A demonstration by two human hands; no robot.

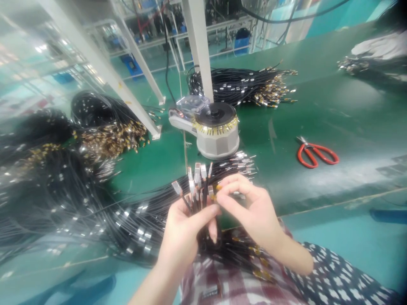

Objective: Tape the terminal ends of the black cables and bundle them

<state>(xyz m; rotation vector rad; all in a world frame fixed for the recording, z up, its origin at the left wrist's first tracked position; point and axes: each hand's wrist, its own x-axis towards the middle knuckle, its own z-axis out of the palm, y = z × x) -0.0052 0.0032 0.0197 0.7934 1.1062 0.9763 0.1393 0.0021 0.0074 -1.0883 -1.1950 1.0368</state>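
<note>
My left hand (187, 224) is closed round several black cables (203, 195), whose silvery flat plugs stand up above the fingers. Close on its right, my right hand (246, 199) pinches a small piece of yellow tape (218, 187) between thumb and forefinger, beside one of the plugs. More black cables with yellow-tipped ends (254, 254) lie across my lap below the hands. Just beyond the hands a round white tape dispenser (218, 142) stands on the green bench, with yellow strips sticking out around its black disc.
Red-handled nippers (318, 153) lie to the right on the green bench (318, 110). Cable bundles lie behind the dispenser (235, 84) and at the left (108, 135). White metal posts (200, 46) rise from the bench. A gloved hand (381, 45) is at the far right.
</note>
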